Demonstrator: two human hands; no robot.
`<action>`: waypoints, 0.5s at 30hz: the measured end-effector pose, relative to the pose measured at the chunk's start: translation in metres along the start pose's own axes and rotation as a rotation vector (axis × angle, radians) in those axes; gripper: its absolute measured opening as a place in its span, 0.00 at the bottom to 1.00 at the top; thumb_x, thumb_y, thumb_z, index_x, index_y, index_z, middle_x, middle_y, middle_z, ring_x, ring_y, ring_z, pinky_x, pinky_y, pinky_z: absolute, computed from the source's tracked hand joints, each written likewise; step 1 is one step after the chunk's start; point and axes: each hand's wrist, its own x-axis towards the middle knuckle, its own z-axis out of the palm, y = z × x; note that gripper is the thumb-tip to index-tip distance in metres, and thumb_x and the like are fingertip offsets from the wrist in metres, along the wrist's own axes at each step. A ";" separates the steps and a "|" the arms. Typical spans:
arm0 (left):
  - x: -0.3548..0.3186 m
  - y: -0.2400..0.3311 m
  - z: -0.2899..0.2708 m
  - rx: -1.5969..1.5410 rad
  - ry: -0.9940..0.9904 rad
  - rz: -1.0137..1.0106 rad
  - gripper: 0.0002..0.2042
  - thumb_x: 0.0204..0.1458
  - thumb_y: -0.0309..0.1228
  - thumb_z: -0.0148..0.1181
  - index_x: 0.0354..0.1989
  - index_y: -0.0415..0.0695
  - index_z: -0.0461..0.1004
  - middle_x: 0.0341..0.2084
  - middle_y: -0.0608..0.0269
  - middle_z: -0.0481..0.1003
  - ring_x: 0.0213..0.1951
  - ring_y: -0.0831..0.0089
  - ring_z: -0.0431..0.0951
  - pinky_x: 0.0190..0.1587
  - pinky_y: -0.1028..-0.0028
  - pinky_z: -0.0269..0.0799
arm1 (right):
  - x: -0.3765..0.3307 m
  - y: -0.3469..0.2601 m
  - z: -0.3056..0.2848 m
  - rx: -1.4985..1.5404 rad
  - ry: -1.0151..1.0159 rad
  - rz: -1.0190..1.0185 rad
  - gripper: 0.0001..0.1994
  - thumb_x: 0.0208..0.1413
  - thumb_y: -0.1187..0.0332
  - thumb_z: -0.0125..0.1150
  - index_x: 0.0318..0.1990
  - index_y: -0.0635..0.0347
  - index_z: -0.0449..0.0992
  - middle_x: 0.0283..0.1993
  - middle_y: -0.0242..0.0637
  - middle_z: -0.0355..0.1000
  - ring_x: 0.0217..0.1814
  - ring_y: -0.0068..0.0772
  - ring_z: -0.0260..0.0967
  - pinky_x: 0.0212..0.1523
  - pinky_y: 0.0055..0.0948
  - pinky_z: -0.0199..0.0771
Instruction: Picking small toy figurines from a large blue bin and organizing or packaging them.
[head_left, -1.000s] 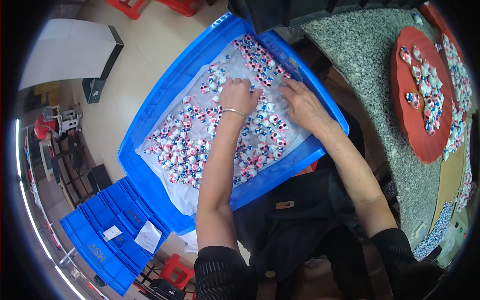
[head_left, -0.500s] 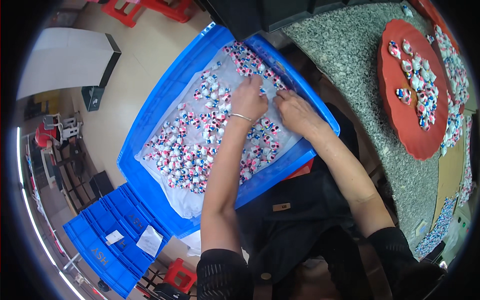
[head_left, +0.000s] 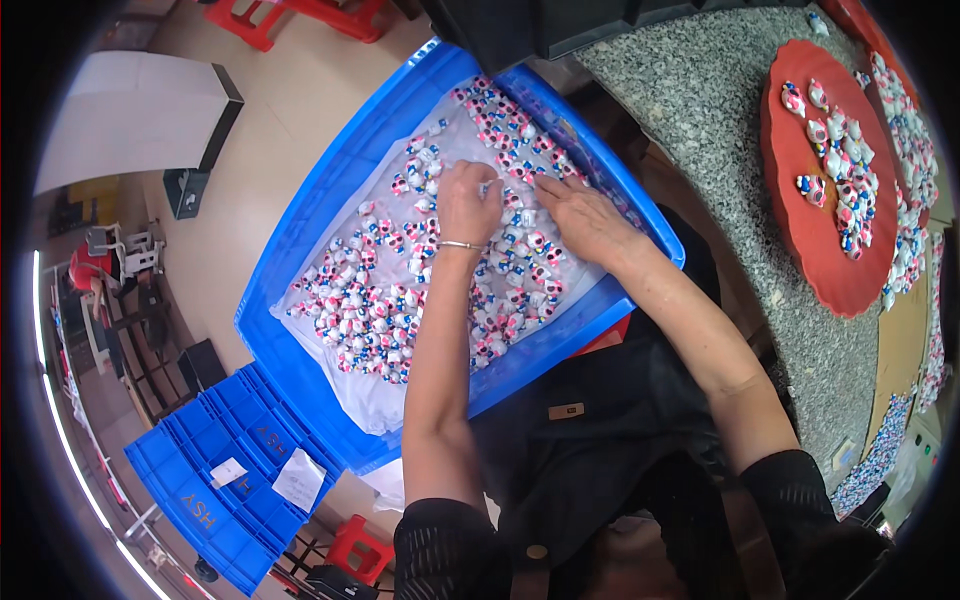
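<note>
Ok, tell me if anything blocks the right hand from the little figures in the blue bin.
Nothing visible does: the right hand is over the open blue bin, with little figures close by its fingertips. The rim passes under the forearm, not in between.

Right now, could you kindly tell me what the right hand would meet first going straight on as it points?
The right hand would probably meet the small painted figurines just beyond its fingers, on the white liner, though depth is unclear.
</note>
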 end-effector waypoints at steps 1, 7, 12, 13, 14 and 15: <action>0.000 0.000 -0.001 0.087 -0.070 0.062 0.07 0.40 0.25 0.66 0.30 0.41 0.76 0.31 0.57 0.74 0.33 0.60 0.75 0.36 0.63 0.72 | 0.000 -0.001 0.002 0.002 0.000 -0.005 0.28 0.44 0.83 0.52 0.58 0.65 0.68 0.65 0.45 0.62 0.65 0.50 0.61 0.67 0.39 0.60; 0.002 0.006 -0.004 0.277 -0.091 0.049 0.10 0.39 0.27 0.65 0.33 0.45 0.76 0.30 0.54 0.75 0.38 0.54 0.73 0.44 0.60 0.69 | -0.002 -0.002 0.003 -0.010 0.090 -0.076 0.27 0.45 0.81 0.54 0.57 0.65 0.69 0.66 0.43 0.61 0.64 0.49 0.61 0.65 0.38 0.61; 0.006 0.011 -0.005 0.376 -0.327 -0.099 0.12 0.37 0.27 0.65 0.34 0.45 0.75 0.34 0.55 0.77 0.40 0.53 0.73 0.47 0.61 0.70 | 0.009 -0.008 0.005 -0.113 0.075 -0.196 0.19 0.50 0.75 0.52 0.52 0.66 0.73 0.65 0.38 0.62 0.60 0.43 0.61 0.60 0.42 0.64; 0.006 0.008 -0.005 0.378 -0.327 -0.098 0.12 0.37 0.27 0.65 0.34 0.45 0.75 0.34 0.55 0.77 0.40 0.53 0.73 0.47 0.61 0.70 | 0.011 -0.008 0.010 -0.112 0.077 -0.197 0.19 0.50 0.75 0.52 0.52 0.66 0.73 0.65 0.38 0.62 0.60 0.43 0.61 0.60 0.42 0.64; 0.007 0.006 -0.004 0.364 -0.332 -0.063 0.13 0.36 0.27 0.64 0.35 0.45 0.75 0.35 0.55 0.77 0.40 0.53 0.73 0.46 0.61 0.70 | 0.015 -0.008 0.014 -0.177 0.110 -0.241 0.18 0.50 0.74 0.52 0.50 0.66 0.74 0.63 0.37 0.63 0.60 0.40 0.62 0.57 0.42 0.65; 0.008 0.004 -0.004 0.350 -0.336 -0.028 0.14 0.36 0.27 0.64 0.36 0.45 0.76 0.36 0.55 0.78 0.40 0.53 0.73 0.46 0.61 0.70 | 0.017 -0.007 0.016 -0.243 0.142 -0.286 0.18 0.50 0.74 0.51 0.49 0.66 0.75 0.61 0.36 0.65 0.59 0.37 0.62 0.55 0.43 0.66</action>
